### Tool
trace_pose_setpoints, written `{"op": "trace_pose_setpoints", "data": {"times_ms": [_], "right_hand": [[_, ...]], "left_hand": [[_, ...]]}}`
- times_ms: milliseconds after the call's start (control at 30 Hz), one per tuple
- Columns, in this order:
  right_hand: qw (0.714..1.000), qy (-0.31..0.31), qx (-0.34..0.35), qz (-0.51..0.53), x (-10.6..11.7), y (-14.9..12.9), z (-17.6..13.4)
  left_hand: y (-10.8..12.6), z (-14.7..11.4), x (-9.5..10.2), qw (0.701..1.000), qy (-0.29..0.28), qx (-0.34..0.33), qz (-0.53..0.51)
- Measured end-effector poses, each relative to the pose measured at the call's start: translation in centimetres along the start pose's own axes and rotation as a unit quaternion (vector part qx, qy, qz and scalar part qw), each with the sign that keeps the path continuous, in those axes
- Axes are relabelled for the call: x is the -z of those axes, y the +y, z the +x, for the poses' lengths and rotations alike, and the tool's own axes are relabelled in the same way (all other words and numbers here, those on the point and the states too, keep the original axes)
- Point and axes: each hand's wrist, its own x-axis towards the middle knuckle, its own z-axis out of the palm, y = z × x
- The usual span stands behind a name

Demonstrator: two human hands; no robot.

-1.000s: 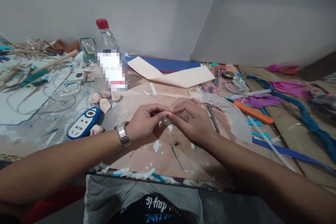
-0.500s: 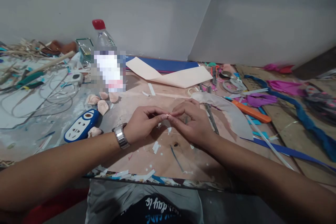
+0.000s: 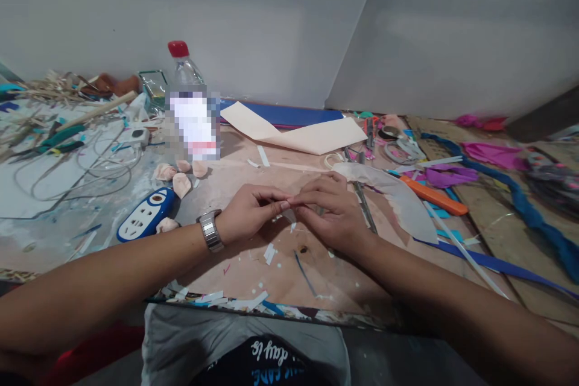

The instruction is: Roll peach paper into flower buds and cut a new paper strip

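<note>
My left hand, with a metal watch at its wrist, pinches with thumb and forefinger over the middle of the table. Against those fingertips my right hand is closed in a pinch too. Whatever lies between the fingertips is small and mostly covered; a sliver of pale, thin material shows just beneath. Several small pale-pink crumpled pieces sit to the left of my hands. A curved sheet of whitish, translucent material lies to the right of my right hand.
A blue-and-white power strip stands left of my hands. Behind are a red-capped bottle and a folded cream strip. An orange cutter lies right. Green-handled pliers and a cable clutter the far left. Paper scraps lie in front.
My right fingers have curled further over the meeting point, covering the small pale bit seen there before. The camera view has shifted slightly, so the left-side things appear a little farther right.
</note>
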Motion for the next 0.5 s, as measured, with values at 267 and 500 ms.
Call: {"op": "trace_pose_setpoints", "data": {"times_ms": [267, 500], "right_hand": [[0.999, -0.032, -0.037, -0.011, 0.19, -0.03, -0.13], [0.997, -0.028, -0.054, 0.042, -0.01, 0.18, 0.01]], "left_hand": [[0.05, 0.33, -0.12, 0.997, 0.058, 0.02, -0.043], [-0.11, 0.3, -0.13, 0.999, 0.052, 0.01, -0.003]]}}
